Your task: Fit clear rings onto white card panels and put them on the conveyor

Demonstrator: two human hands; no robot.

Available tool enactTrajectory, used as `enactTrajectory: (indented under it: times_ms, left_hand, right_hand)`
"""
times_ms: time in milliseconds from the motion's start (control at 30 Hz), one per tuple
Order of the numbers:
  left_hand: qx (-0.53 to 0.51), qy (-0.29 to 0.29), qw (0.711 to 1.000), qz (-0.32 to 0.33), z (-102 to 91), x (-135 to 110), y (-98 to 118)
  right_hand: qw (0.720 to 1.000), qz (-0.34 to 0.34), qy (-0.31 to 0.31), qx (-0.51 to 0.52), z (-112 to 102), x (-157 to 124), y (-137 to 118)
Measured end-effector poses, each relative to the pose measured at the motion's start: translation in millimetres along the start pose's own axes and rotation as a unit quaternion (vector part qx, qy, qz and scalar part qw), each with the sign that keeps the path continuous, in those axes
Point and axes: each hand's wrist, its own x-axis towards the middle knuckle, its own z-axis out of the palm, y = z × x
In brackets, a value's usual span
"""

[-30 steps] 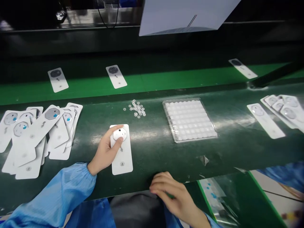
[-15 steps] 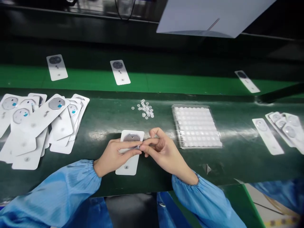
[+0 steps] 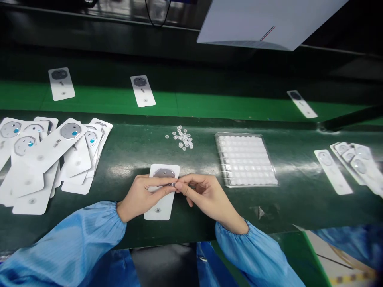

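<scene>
Head view shows us a small piece (image 3: 173, 184) held over the right edge of a white panel (image 3: 163, 208), which lies on the near part of the counter (image 3: 133, 145). Our left hand (image 3: 143, 194) pinches the piece, thumb and index fingertips nearly together. Our right hand (image 3: 206, 194) brings its own fingertips against the piece's right side; whether they grip it or only touch, we cannot tell.

We judge the piece very light, fairly stiff and easily lost from smooth skin, so its rim, between two fingertips, suits us best. The panel looks light, thin, flat and perhaps slippery; we would take it by its long edges, sparing the glossy octagon (image 3: 163, 173) from scratches. Loose little discs (image 3: 183, 137) lie beyond, left of a clear tray (image 3: 247, 185).
</scene>
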Motion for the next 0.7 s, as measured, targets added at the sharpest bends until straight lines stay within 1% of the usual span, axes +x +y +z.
enactTrajectory:
  times_ms: [67,133,200,267,400,533,700]
  left_hand:
    - [0.002,0.002,1.000,-0.005,-0.2,-0.6,-0.4]
    - [0.008,0.010,1.000,-0.016,-0.1,-1.8,-0.7]
    - [0.010,0.025,0.999,-0.032,0.2,-3.1,-0.7]
    - [0.000,0.041,0.998,-0.048,0.7,-3.8,0.0]
    - [-0.035,0.057,0.996,-0.060,0.8,-3.6,2.2]
    - [-0.032,0.049,0.997,-0.053,0.0,-3.6,3.8]
    - [-0.043,0.033,0.997,-0.061,1.4,-4.9,5.8]
  right_hand:
    - [1.000,-0.010,0.015,-0.009,1.7,0.2,-0.6]
    - [0.998,-0.031,0.046,-0.019,4.9,1.0,-0.6]
    - [0.995,-0.050,0.075,-0.033,8.9,2.2,0.0]
    - [0.993,-0.057,0.090,-0.049,12.8,3.6,1.2]
    - [0.990,-0.054,0.105,-0.076,17.0,4.8,5.3]
    - [0.988,-0.053,0.111,-0.093,18.1,4.3,8.6]
    - [0.987,-0.047,0.120,-0.097,20.5,4.7,10.4]
